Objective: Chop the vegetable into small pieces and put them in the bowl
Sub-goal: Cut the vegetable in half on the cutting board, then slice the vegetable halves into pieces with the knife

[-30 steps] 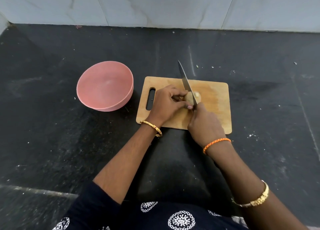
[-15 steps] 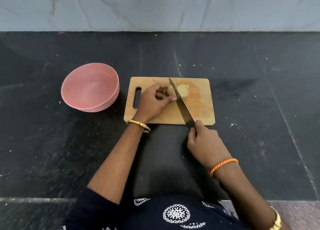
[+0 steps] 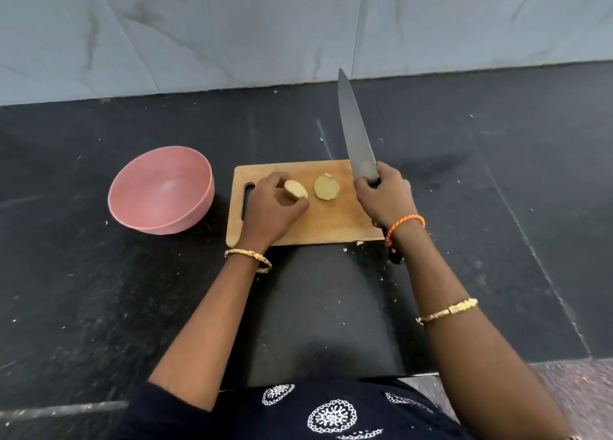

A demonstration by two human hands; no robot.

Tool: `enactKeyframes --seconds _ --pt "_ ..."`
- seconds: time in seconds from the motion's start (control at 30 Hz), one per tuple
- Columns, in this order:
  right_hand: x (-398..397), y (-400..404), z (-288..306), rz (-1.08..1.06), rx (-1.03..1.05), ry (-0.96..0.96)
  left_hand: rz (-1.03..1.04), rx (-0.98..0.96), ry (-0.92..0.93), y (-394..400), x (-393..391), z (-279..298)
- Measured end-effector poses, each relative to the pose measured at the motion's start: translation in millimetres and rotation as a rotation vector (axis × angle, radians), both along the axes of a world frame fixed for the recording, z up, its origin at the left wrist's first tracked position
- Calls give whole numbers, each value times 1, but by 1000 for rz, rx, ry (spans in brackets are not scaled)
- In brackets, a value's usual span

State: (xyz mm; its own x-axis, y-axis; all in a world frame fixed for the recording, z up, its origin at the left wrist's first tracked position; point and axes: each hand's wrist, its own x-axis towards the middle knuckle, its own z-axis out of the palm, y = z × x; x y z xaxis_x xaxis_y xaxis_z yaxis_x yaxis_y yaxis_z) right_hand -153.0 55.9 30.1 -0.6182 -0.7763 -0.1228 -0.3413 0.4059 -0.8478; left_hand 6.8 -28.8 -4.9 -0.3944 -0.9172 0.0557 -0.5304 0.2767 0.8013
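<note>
A wooden cutting board (image 3: pixel 318 227) lies on the black counter. The pale vegetable is cut in two. My left hand (image 3: pixel 270 209) pinches one half (image 3: pixel 295 189) between fingers and thumb, its cut face turned up. The other half (image 3: pixel 326 188) lies flat on the board just to the right, untouched. My right hand (image 3: pixel 384 195) grips the handle of a large knife (image 3: pixel 356 131) at the board's right edge, with the blade raised and pointing away toward the wall. An empty pink bowl (image 3: pixel 162 190) stands left of the board.
The black stone counter (image 3: pixel 99 290) carries small white crumbs and a scrap near the board's front right corner (image 3: pixel 360 242). A grey marble wall (image 3: pixel 232 31) rises behind. The counter's front edge runs just before my body.
The knife cut through the vegetable and then lifted off to the right, blade now raised. The two halves have parted; my left hand holds one, and the other lies on the board.
</note>
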Motion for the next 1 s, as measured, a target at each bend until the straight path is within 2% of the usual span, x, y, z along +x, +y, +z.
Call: enactKeyframes --seconds 0.17,0.27,0.33,0.43,0.53,0.83,1.0 --pt "-4 -16 -12 72 -2 -34 -18 1 -176 -2 10 4" --pt "-4 -18 -17 77 -21 -67 -21 -187 -296 -2 1 11" --pt "-3 -19 -21 71 -33 -73 -81 -248 -276 -5 -14 16" --pt "-3 -18 -25 42 -43 -74 -249 -197 -305 -14 -40 21" --pt "-4 -17 -28 18 -47 -91 -302 -159 -368 -20 -51 19" --pt "-10 -11 -39 1 -9 -109 -231 -67 -91 -20 -49 26" --pt "-11 -10 -41 -42 -22 -125 -331 -76 -5 -16 -45 33"
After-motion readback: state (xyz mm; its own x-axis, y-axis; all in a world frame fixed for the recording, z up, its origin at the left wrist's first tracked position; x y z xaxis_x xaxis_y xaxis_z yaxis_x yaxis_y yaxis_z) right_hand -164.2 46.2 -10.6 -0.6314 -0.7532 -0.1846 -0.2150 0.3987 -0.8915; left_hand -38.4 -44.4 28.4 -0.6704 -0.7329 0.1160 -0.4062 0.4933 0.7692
